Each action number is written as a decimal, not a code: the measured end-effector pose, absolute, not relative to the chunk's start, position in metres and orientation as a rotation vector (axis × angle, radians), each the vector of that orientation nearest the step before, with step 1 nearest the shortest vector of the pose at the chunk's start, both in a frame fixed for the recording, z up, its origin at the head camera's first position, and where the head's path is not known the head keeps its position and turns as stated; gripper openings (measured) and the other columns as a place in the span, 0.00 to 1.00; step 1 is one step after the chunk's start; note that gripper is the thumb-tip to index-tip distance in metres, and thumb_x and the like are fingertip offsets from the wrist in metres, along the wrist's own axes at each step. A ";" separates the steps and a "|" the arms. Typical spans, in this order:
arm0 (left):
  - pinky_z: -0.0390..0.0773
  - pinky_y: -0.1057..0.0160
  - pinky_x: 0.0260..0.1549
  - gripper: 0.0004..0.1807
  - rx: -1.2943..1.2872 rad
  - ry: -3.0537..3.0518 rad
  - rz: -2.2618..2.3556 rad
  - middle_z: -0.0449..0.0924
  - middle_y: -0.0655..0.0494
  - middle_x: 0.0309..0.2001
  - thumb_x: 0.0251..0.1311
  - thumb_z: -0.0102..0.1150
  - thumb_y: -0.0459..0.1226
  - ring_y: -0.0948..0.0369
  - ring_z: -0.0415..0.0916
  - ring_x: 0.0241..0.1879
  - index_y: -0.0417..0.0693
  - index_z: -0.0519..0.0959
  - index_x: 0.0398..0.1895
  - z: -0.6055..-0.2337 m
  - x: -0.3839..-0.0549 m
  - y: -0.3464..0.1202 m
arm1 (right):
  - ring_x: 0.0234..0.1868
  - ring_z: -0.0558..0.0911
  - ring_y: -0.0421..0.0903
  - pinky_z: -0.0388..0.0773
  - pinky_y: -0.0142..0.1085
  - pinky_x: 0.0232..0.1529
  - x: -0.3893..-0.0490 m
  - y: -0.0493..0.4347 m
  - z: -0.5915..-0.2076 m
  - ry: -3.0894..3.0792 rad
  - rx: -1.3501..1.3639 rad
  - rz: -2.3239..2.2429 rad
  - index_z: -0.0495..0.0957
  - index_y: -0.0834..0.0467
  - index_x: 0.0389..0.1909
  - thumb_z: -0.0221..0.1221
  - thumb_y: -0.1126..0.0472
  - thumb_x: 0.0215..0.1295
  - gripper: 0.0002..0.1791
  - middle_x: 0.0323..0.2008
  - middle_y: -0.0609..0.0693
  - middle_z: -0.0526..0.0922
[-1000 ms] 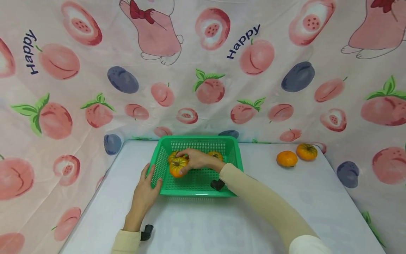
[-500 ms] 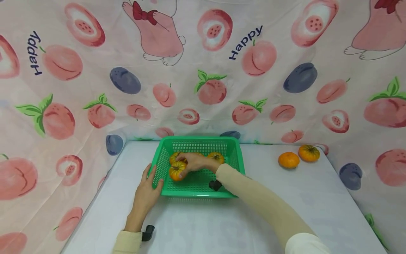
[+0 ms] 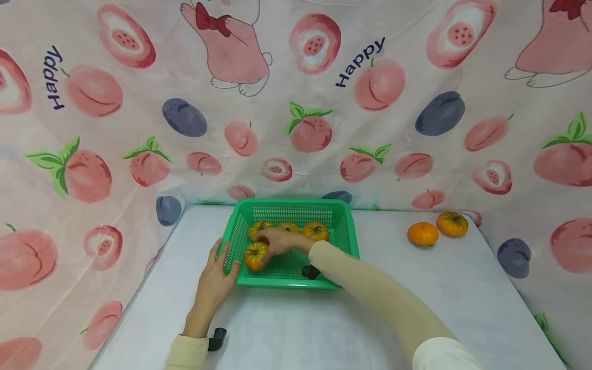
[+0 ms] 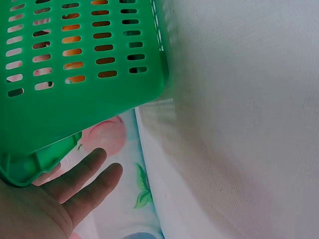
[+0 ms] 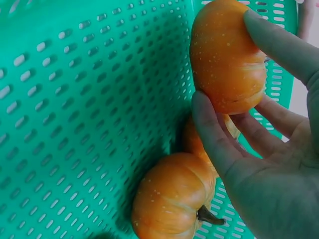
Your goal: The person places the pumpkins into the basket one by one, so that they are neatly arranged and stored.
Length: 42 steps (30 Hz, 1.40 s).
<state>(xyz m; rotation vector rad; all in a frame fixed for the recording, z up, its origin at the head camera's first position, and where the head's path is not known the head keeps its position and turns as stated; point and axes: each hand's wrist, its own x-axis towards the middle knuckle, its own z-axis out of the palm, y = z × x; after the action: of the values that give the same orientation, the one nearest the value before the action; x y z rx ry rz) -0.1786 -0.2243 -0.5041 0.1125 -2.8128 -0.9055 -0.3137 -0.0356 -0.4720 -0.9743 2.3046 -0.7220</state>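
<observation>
A small orange pumpkin (image 3: 255,257) with green streaks is in my right hand (image 3: 280,241), inside the green plastic basket (image 3: 291,282). In the right wrist view, my thumb and fingers pinch this pumpkin (image 5: 227,59) from both sides near the basket wall. Behind it, a row of three pumpkins (image 3: 316,231) lies along the basket's back; my right hand partly covers some of them. My left hand (image 3: 216,277) is at the basket's left side, fingers spread and fairly straight. The left wrist view has these fingers (image 4: 92,191) beside the basket's rim (image 4: 35,172).
Two more pumpkins, one smooth orange (image 3: 423,234) and one green-streaked (image 3: 452,224), lie on the white table (image 3: 393,257) at the back right. A fruit-printed cloth (image 3: 277,128) hangs right behind the basket. Black wrist cameras (image 3: 217,339) jut from both sleeves.
My right hand has moved the held pumpkin slightly toward the front left and lower in the basket, uncovering more of the back row. My left hand stays at the basket's side.
</observation>
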 end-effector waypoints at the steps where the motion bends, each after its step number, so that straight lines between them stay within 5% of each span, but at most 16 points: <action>1: 0.75 0.38 0.53 0.37 0.112 -2.815 -0.905 0.46 0.49 0.79 0.69 0.52 0.46 0.37 0.72 0.61 0.47 0.54 0.78 -0.504 -0.179 -0.224 | 0.67 0.72 0.47 0.69 0.41 0.68 -0.313 -0.036 -0.472 2.303 -0.984 -0.713 0.70 0.55 0.68 0.74 0.51 0.51 0.42 0.67 0.50 0.73; 42: 0.73 0.37 0.55 0.36 0.111 -2.809 -0.926 0.47 0.48 0.79 0.69 0.52 0.45 0.37 0.69 0.64 0.47 0.55 0.77 -0.502 -0.179 -0.223 | 0.66 0.74 0.51 0.73 0.43 0.64 -0.310 -0.034 -0.466 2.272 -0.968 -0.779 0.70 0.57 0.67 0.71 0.57 0.57 0.37 0.65 0.50 0.75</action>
<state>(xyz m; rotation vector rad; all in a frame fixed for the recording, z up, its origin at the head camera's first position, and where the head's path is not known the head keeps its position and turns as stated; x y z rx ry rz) -0.1785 -0.2229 -0.5024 0.1106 -2.8091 -0.9264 -0.3096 -0.0336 -0.4664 -0.9682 2.2722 -0.7790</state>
